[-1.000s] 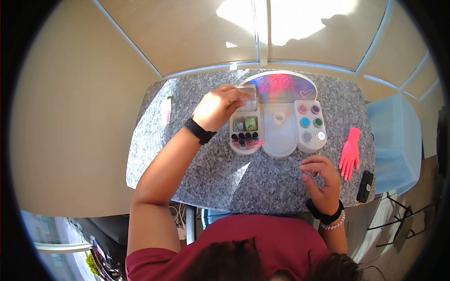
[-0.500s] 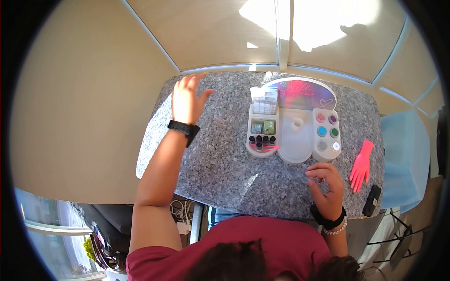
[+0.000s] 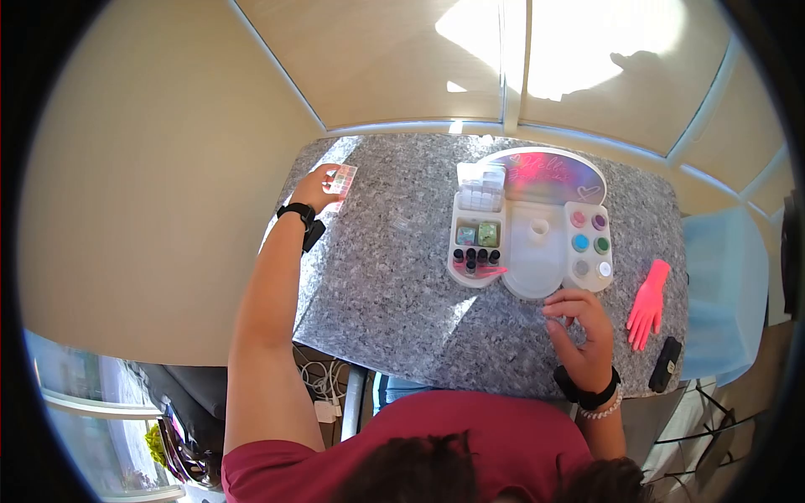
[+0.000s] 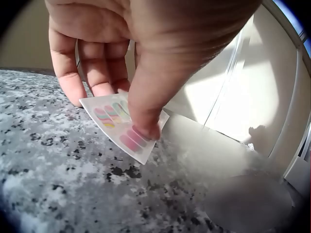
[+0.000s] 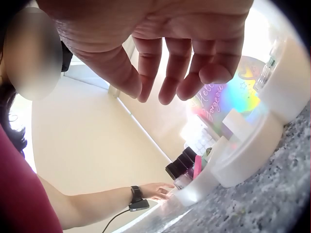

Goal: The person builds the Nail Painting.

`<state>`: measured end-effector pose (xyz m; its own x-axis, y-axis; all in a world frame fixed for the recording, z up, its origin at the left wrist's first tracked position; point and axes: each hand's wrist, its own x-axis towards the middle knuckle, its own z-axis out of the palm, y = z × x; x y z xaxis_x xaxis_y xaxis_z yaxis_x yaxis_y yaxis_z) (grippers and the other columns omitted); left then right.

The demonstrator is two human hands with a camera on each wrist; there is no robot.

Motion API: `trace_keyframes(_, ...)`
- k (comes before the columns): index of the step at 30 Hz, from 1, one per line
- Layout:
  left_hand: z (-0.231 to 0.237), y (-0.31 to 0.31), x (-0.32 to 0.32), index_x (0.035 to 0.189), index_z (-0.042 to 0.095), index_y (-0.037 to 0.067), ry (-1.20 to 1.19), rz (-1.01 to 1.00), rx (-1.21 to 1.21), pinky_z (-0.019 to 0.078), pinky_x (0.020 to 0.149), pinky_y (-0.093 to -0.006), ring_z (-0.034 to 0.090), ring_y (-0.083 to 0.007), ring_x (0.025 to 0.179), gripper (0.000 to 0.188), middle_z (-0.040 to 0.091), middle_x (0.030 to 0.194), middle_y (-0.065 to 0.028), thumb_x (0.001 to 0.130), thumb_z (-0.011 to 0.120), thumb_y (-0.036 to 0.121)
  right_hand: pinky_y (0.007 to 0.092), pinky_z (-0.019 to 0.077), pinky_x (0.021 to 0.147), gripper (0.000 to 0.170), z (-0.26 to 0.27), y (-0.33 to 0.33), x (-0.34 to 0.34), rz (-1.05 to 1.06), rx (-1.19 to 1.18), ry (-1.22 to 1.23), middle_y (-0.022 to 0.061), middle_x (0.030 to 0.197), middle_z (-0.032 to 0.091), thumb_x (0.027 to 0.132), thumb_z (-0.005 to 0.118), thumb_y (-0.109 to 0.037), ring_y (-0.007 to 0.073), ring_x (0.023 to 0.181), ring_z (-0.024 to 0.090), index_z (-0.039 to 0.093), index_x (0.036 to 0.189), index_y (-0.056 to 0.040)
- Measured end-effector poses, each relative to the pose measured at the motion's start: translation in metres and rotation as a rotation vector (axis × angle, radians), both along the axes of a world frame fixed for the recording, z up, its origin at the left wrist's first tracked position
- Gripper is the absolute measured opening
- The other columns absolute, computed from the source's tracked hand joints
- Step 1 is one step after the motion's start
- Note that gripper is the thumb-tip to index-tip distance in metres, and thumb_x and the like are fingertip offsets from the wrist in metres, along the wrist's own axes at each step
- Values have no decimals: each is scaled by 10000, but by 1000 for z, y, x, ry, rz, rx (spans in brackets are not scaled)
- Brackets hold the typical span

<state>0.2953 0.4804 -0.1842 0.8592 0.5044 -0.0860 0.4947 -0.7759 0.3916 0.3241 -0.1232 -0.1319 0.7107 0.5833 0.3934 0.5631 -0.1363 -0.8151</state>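
Note:
At the left of the table my left hand [image 3: 315,189] pinches a sheet of nail stickers [image 3: 342,182]. In the left wrist view the thumb lies over the sheet's [image 4: 109,118] pastel striped and pink stickers, with fingertips at its far edge. The sheet tilts close over the granite surface. My right hand [image 3: 584,334] holds nothing, its fingers loosely bent near the front of a white manicure case [image 3: 537,261]. In the right wrist view these fingers [image 5: 177,68] hang down before the case and its shiny "Hello gorgeous" panel [image 5: 238,92].
The case carries black-capped polish bottles [image 3: 470,267], a lidded clear box [image 3: 481,186], and small colored pots [image 3: 580,242]. Right of it lie a pink model hand [image 3: 646,307] and a black object [image 3: 665,365]. A blue translucent bin [image 3: 723,293] stands beyond the table's right edge.
My left hand has moved from the clear box in the case to the table's left side and taken hold of the sticker sheet. The right hand keeps its pose; the head view has shifted.

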Motion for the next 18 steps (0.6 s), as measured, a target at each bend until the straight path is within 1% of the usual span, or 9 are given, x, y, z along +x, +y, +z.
trace_keyframes(1,5,-12,-3,1525,574,132,-41,-5,23,571,1044,-450,745,-292,1162,785,778,1266,-136,832,941,146,315,533,795,227,4,2,3,10,7,-16,100,1170,754,907,770,23,215,995,704,778,1116,-66)
trace_keyframes(6,33,-64,4,1463,628,95,-291,45,-173,617,966,-430,788,-271,1055,630,809,1158,-132,890,890,103,318,536,773,221,28,23,31,76,24,-28,103,1155,753,920,778,7,193,938,699,778,1128,-67)
trace_keyframes(8,52,-109,8,1390,654,34,-605,-73,-585,651,891,-385,795,-232,1038,501,813,1164,-155,931,854,44,310,560,797,232,31,44,45,106,117,91,109,1165,772,953,785,-48,164,968,711,785,1184,-53)
trace_keyframes(9,65,-138,6,1284,682,-11,-629,-192,-737,654,895,-360,784,-207,1063,325,817,1138,-145,993,814,45,310,560,797,232,35,57,53,102,112,92,109,1165,772,953,785,-48,164,968,711,785,1184,-53)
trace_keyframes(10,68,-160,3,1256,699,-1,-659,-248,-746,659,846,-366,794,-204,1010,301,827,1100,-141,984,824,32,311,576,798,256,39,72,62,94,90,122,118,1169,783,967,789,-84,156,975,727,782,1219,-39)
trace_keyframes(14,100,-257,0,1022,778,19,-574,-334,-547,606,717,-248,759,-95,800,194,807,919,-36,895,922,49,321,610,789,312,52,120,83,123,106,88,127,1092,822,984,800,-167,164,979,781,787,1258,-18)
trace_keyframes(16,100,-272,1,1046,788,24,-560,-382,-471,587,700,-237,743,-69,789,215,801,912,-17,892,930,69,333,612,766,280,52,128,92,94,77,46,126,1046,824,982,805,-181,190,953,791,803,1216,-26)
trace_keyframes(17,98,-272,2,1168,785,58,-584,-412,-374,603,707,-276,766,-108,808,365,809,988,-46,860,961,142,344,614,744,252,51,130,95,64,50,10,126,1000,826,980,810,-195,216,928,801,819,1174,-33)
trace_keyframes(18,96,-269,1,1168,785,58,-589,-411,-375,603,707,-276,766,-108,808,365,809,988,-46,860,961,142,344,614,744,252,50,132,97,66,47,6,126,1000,826,980,810,-195,216,928,801,819,1174,-33)
